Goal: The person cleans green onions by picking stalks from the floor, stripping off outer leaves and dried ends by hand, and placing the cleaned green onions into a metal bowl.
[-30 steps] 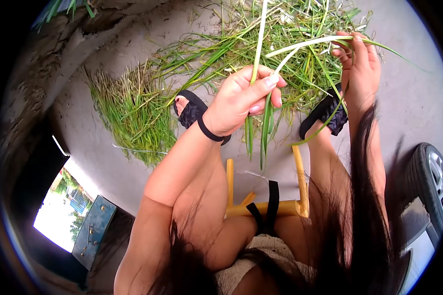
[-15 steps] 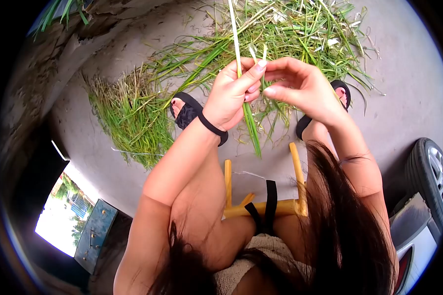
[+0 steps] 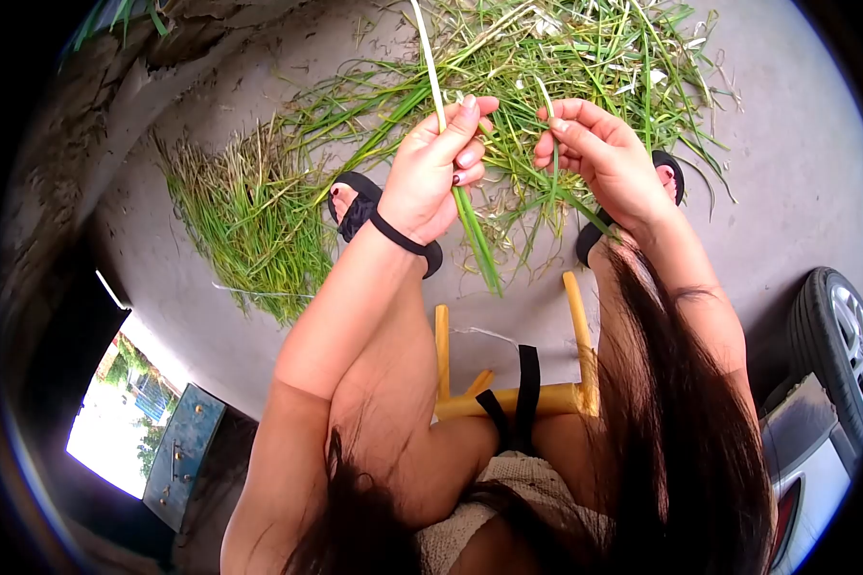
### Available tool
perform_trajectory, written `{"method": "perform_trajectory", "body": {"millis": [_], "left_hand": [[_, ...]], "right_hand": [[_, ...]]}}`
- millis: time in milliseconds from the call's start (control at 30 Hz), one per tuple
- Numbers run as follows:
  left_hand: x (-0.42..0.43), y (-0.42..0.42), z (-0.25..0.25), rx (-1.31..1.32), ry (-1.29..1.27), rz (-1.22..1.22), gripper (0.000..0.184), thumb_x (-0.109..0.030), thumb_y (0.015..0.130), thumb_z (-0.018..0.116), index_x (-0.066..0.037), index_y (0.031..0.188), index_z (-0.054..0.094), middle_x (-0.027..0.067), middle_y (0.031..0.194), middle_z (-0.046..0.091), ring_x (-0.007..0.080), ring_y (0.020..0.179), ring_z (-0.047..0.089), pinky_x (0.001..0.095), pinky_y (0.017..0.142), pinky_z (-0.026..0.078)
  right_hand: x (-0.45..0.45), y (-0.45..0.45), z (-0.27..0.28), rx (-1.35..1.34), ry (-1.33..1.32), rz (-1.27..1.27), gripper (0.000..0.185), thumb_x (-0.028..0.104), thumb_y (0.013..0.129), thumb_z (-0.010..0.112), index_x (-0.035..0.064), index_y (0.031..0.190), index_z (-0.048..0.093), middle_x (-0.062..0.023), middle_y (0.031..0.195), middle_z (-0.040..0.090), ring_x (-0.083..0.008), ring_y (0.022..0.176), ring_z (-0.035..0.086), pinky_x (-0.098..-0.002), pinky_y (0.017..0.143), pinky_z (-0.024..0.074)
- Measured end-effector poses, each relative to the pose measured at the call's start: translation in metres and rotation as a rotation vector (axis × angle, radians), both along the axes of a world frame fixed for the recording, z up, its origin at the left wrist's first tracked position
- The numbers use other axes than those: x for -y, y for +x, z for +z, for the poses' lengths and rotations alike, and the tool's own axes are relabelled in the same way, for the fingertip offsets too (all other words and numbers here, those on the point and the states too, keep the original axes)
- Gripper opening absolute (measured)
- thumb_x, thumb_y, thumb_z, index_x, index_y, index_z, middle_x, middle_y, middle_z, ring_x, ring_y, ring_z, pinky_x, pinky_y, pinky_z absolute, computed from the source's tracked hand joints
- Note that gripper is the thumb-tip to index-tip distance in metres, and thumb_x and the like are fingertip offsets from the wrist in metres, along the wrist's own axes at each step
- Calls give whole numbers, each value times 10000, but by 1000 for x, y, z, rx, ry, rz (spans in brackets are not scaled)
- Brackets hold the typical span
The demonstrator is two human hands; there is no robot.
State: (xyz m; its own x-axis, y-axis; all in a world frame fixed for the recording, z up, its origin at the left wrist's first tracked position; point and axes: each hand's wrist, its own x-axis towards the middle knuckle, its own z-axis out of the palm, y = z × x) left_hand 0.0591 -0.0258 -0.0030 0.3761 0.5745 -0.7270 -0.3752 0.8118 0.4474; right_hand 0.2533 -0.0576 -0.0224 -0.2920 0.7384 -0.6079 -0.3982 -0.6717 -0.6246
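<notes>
My left hand (image 3: 436, 163) is closed on a long green stalk (image 3: 430, 59), whose pale end points up and whose green leaves hang below the fist. To its right, my right hand (image 3: 599, 158) pinches a thinner green blade (image 3: 548, 94) between thumb and fingers. The hands are apart, above the floor. Beneath and beyond them lies a loose heap of cut grass (image 3: 604, 57). A neater bundle of grass (image 3: 244, 216) lies to the left, its brownish ends at the back.
A yellow wooden stool frame (image 3: 551, 398) with black straps stands between my legs. My feet in black sandals (image 3: 360, 206) flank the heap. A car wheel (image 3: 839, 345) is at the right, a blue metal door (image 3: 184, 455) at the lower left, a rough wall (image 3: 53, 144) at upper left.
My right hand came in from the upper right to my left hand, then moved slightly right with a blade. The long stalk in my left hand shifted left. The bent leaf between the hands is gone.
</notes>
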Motion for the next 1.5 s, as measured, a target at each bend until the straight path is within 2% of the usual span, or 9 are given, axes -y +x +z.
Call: {"method": "perform_trajectory", "body": {"millis": [200,367,567,733,867,967,1133,1333,1500], "left_hand": [[4,8,-4,-49,11,-30,286,-218,927,478,-1,1112,500,-33,754,410,22,574,343,157,472,299],[7,13,-2,-152,103,-191,337,-241,920,495,7,1148,490,-38,659,415,26,543,365,147,484,298],[12,17,-1,-106,127,-242,448,-383,942,392,-6,1161,491,-15,734,479,29,583,397,151,484,288],[14,19,2,-90,168,-231,418,-348,968,319,-38,1217,448,16,965,539,40,657,411,165,532,307],[21,21,-9,-17,129,-150,328,-240,961,362,-51,1220,431,31,1075,528,127,870,522,266,782,429],[22,21,-4,107,-8,-118,318,-220,955,379,-35,1210,422,55,1125,506,182,1001,528,341,899,416],[29,28,-4,91,17,-268,300,-197,938,430,-2,1167,435,88,1119,523,179,1031,527,346,913,418],[26,22,-11,24,-46,-225,251,-153,935,431,14,1119,468,74,1070,541,183,1008,542,334,890,436],[13,1,-15,140,-40,-106,239,-121,927,438,17,1121,462,113,1005,562,235,1004,565,378,918,457]], "right_hand": [[9,-19,-4,0,14,32,203,172,889,547,2,1000,550,-41,850,612,-109,837,579,-237,793,447],[9,-27,1,-64,-50,95,166,166,905,517,7,949,506,-70,818,614,-90,657,552,-210,547,452],[12,-30,-5,-175,-50,-110,164,152,909,509,-7,948,507,-59,776,608,-63,627,517,-178,516,395],[-3,-30,-4,-49,-35,-351,230,123,898,521,-47,1053,515,-93,873,604,-79,627,489,-182,567,405],[-12,-29,11,-119,-106,-384,258,48,885,498,-67,1114,470,-112,922,589,-151,789,597,-239,720,498],[-11,-33,11,-59,-67,-401,279,5,864,507,-68,1127,447,-123,942,578,-199,892,615,-268,774,519],[-5,-38,-3,11,-3,-445,236,-20,838,541,-41,1060,463,-134,996,584,-211,980,587,-278,843,492],[-8,-38,7,154,153,-182,248,30,804,598,-33,1036,535,-104,992,606,-126,909,577,-235,756,481],[-8,-4,-10,225,136,-68,303,220,901,505,17,1123,543,-62,1048,592,-118,1008,529,-277,904,398]]}}
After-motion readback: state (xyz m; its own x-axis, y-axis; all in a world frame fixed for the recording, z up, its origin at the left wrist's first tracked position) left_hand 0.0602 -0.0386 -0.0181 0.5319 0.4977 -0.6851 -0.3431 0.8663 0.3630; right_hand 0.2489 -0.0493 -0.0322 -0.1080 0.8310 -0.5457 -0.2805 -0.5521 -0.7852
